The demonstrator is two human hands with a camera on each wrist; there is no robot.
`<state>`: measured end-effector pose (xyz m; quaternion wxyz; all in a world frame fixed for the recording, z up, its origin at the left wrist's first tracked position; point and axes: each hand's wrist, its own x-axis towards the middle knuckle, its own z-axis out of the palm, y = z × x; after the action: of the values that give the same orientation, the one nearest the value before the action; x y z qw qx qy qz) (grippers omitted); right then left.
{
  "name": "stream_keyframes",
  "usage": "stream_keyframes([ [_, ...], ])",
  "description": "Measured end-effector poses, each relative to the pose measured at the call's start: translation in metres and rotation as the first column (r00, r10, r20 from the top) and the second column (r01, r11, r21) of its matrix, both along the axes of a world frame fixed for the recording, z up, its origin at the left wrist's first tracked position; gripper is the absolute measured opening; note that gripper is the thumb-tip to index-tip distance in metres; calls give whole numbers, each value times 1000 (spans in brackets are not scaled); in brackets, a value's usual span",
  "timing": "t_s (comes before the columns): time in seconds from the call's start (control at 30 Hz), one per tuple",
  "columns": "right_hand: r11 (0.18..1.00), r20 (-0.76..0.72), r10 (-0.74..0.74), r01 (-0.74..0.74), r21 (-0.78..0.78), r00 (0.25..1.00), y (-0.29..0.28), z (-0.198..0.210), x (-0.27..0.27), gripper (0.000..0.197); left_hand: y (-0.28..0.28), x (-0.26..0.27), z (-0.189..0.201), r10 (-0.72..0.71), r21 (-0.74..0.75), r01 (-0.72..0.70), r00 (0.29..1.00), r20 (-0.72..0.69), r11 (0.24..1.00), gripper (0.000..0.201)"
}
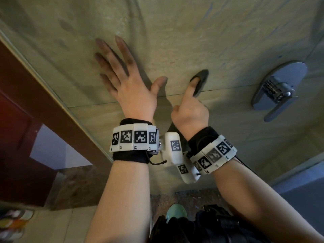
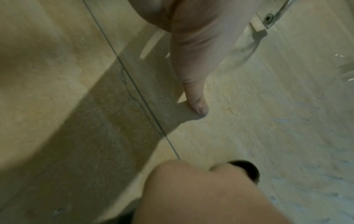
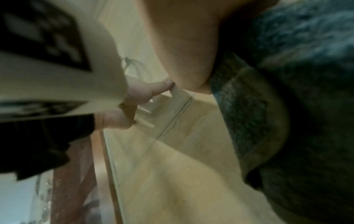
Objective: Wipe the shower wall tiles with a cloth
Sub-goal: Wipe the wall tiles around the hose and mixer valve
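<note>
The beige tile wall (image 1: pixel 175 32) fills the head view. My left hand (image 1: pixel 129 76) lies flat on it with fingers spread; its thumb (image 2: pixel 197 103) touches the tile in the left wrist view. My right hand (image 1: pixel 190 109) grips a dark grey cloth (image 1: pixel 201 79) and presses it to the wall under the extended index finger, just above a grout line (image 1: pixel 228 88). The right wrist view shows the cloth (image 3: pixel 287 106) bunched against the tile on the right. Most of the cloth is hidden behind the hand in the head view.
A chrome shower valve with a lever handle (image 1: pixel 278 88) juts from the wall right of the cloth. A dark brown door frame (image 1: pixel 43 102) borders the wall on the left. Below are the speckled floor and a green slipper (image 1: pixel 176 211). A metal bracket (image 2: pixel 268 18) sits near the left hand.
</note>
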<state>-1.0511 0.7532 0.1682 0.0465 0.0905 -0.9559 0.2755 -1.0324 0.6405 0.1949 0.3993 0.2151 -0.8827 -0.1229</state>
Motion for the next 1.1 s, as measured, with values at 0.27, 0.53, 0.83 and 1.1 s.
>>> stream_keyframes([
  [0.27,998,-179,-49,57,41,983,12,15,-7,81,0,1,0,6,0,-6,1000,-15,1000,118],
  [0.53,995,-83,-100,101,9,991,15,0,-5,88,0,1,0,-6,-2,6,1000,-6,1000,117],
  [0.83,990,-93,-59,46,-134,994,24,-12,11,71,8,9,2,-80,85,87,994,-80,993,108],
  [1.1,654,-152,88,-172,-736,984,47,-7,14,41,17,13,-11,-351,-39,357,887,-300,933,46],
])
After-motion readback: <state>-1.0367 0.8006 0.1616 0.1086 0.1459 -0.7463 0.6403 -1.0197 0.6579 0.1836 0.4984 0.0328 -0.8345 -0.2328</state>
